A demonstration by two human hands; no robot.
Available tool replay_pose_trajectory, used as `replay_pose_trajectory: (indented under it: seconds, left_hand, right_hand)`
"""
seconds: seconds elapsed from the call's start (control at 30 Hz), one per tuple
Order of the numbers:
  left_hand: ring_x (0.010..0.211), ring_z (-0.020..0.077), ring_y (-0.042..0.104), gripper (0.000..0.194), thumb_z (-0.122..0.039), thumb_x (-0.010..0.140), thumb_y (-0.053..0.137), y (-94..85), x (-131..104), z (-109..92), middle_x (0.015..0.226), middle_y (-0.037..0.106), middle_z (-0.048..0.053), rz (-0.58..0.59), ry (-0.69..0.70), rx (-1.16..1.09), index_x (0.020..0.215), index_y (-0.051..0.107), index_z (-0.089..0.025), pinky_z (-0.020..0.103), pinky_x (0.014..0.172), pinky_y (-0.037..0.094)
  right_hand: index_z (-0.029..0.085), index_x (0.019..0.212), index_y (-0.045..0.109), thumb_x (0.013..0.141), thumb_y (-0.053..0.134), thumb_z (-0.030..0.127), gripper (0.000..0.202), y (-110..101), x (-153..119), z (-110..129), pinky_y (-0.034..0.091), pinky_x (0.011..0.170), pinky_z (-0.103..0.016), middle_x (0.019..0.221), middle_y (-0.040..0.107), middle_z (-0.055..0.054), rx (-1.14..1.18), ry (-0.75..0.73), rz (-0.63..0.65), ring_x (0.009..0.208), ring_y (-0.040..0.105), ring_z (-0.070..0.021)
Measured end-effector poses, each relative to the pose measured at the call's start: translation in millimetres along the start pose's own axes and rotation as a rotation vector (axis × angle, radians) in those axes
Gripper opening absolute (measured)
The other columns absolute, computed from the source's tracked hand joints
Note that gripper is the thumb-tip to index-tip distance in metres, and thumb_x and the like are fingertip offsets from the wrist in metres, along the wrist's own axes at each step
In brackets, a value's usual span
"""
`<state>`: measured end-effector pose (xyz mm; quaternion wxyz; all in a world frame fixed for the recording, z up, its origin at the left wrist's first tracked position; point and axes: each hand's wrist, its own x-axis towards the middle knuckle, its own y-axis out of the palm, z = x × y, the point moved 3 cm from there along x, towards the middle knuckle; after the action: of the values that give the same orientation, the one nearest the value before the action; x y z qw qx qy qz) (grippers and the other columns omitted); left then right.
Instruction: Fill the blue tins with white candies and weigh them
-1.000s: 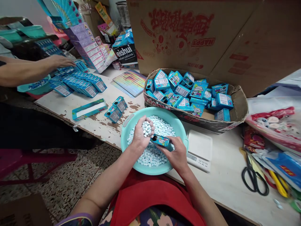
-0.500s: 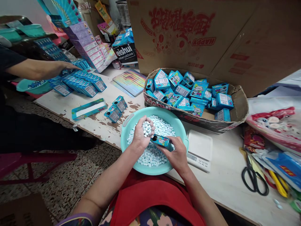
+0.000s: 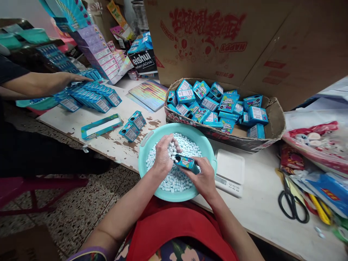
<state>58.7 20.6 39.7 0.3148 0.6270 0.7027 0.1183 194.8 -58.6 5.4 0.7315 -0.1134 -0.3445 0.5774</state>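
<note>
My left hand (image 3: 165, 154) is cupped around a pile of small white candies (image 3: 172, 149), tilted toward the hole at the end of a small blue candy box (image 3: 187, 162). My right hand (image 3: 202, 176) grips that box by its sides, with its dark round opening facing my left palm. Both hands are over a turquoise basin (image 3: 148, 183), which holds many loose candies of the same kind (image 3: 174, 179). A few candies sit at the edge of the box's hole.
A cut carton (image 3: 276, 125) of blue boxes stands behind the basin. To the right are a white scale (image 3: 230, 168), black scissors (image 3: 292, 204) and plastic bags. On the left lie two blue boxes (image 3: 133, 127), an open tray (image 3: 102, 127) and a co-worker's arm (image 3: 40, 83) over stacked boxes.
My left hand has tipped further toward the box, and its candies have shifted to the hole. The co-worker's arm has moved slightly, and the view has shifted a little.
</note>
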Motion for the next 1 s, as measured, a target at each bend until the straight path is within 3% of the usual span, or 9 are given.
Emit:
replay_pose_trajectory:
  seconds: [0.23, 0.4, 0.53, 0.77, 1.0]
  left_hand:
    - [0.05, 0.0089, 0.054, 0.027, -0.034, 0.075, 0.07, 4.7, -5, -2, 0.059, 0.054, -0.002, 0.059, 0.112, 0.097, 0.063, 0.054, -0.016, 0.022, 0.054, 0.045]
    - [0.052, 0.0096, 0.057, 0.023, -0.034, 0.076, 0.069, 6.6, -7, -2, 0.067, 0.062, 0.0, 0.062, 0.141, 0.193, 0.067, 0.058, -0.016, 0.022, 0.054, 0.044]
    - [0.052, 0.0103, 0.055, 0.024, -0.033, 0.078, 0.067, 10.4, -7, -3, 0.057, 0.059, -0.001, 0.097, 0.193, 0.229, 0.064, 0.057, -0.017, 0.022, 0.056, 0.044]
    - [0.053, 0.0122, 0.057, 0.027, -0.032, 0.08, 0.066, 15.4, -10, -3, 0.052, 0.051, -0.003, 0.156, 0.201, 0.219, 0.061, 0.053, -0.017, 0.026, 0.062, 0.048]
    - [0.053, 0.01, 0.056, 0.024, -0.034, 0.079, 0.065, 17.3, -11, -1, 0.057, 0.055, -0.003, 0.155, 0.177, 0.249, 0.067, 0.055, -0.017, 0.023, 0.057, 0.048]
  right_hand:
    - [0.025, 0.102, 0.063, 0.077, 0.074, 0.037, 0.031, -2, -1, 2, 0.05, 0.075, -0.035, 0.091, 0.069, -0.004, 0.02, -0.013, -0.04, 0.086, 0.061, -0.0221]
    - [0.024, 0.102, 0.062, 0.076, 0.075, 0.035, 0.031, -2, -1, 3, 0.05, 0.073, -0.035, 0.09, 0.069, -0.003, 0.027, -0.027, -0.059, 0.085, 0.061, -0.0218]
    - [0.025, 0.103, 0.061, 0.076, 0.075, 0.034, 0.032, -3, -1, 4, 0.05, 0.073, -0.034, 0.09, 0.068, -0.003, 0.05, -0.024, -0.063, 0.085, 0.061, -0.0212]
    - [0.024, 0.101, 0.061, 0.076, 0.074, 0.032, 0.029, -5, 0, 5, 0.05, 0.073, -0.033, 0.089, 0.067, -0.003, 0.08, -0.027, -0.09, 0.083, 0.061, -0.0202]
    - [0.024, 0.101, 0.061, 0.076, 0.075, 0.033, 0.031, -4, -1, 3, 0.049, 0.072, -0.034, 0.089, 0.067, -0.003, 0.107, -0.036, -0.091, 0.082, 0.06, -0.0201]
